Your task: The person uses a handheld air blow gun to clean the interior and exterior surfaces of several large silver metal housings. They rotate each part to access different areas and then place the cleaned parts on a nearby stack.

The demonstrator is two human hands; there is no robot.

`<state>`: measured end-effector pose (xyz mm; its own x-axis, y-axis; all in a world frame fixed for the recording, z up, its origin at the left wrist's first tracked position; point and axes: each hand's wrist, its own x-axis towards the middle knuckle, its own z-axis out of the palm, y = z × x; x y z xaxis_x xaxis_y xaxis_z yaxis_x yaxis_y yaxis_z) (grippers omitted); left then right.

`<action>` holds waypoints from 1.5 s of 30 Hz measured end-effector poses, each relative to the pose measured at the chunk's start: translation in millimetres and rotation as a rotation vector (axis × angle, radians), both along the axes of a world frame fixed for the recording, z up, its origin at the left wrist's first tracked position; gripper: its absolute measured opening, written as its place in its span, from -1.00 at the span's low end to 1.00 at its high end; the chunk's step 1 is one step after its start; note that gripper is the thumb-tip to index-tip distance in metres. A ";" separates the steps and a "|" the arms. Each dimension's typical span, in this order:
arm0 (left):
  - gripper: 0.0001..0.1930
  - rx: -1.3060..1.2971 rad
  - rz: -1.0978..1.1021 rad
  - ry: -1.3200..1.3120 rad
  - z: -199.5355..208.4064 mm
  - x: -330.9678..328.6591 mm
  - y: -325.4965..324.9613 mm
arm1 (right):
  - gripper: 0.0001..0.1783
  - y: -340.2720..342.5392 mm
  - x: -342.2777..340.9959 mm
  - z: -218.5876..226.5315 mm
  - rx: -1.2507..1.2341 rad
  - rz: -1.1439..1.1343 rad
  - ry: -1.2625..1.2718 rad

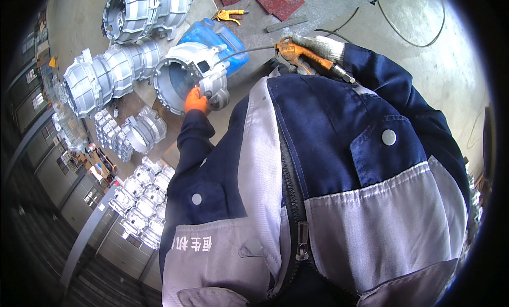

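Note:
In an orange glove, my left hand (pixel 196 100) grips the lower rim of a silver cast-metal housing (pixel 216 76), a round, ribbed piece with a wide opening. My right hand (pixel 328 48), in a pale glove, is closed round an orange air blow gun (pixel 297 53). The gun's long thin nozzle reaches left to the housing's upper edge; whether its tip touches is too small to tell. At its other end is a metal hose coupling (pixel 342 73). A blue plastic container (pixel 214 39) lies directly behind the housing, partly hidden by it.
Several similar silver housings (pixel 87 87) stand to the left, with more castings (pixel 143 201) farther off. On the floor beyond lie a yellow blow gun (pixel 231 15), dark red plates (pixel 278 2) and a grey bar (pixel 286 24). A dark hose (pixel 403 39) curves across the floor at right.

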<state>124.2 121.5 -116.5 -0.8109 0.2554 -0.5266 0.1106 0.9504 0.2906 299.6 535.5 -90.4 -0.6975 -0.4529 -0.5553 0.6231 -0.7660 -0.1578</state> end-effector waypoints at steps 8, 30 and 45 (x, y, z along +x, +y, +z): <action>-0.70 -0.024 0.001 -0.020 3.9 0.2 4.5 | -0.51 -1.9 -1.0 0.3 0.157 0.059 -0.131; -0.71 -0.052 -0.037 0.008 7.8 -0.6 5.9 | -0.55 -8.9 -6.0 -11.0 0.124 0.013 -0.043; -0.70 0.030 0.045 -0.032 6.8 0.8 8.7 | -0.57 -8.8 -2.8 -6.0 0.091 0.038 -0.100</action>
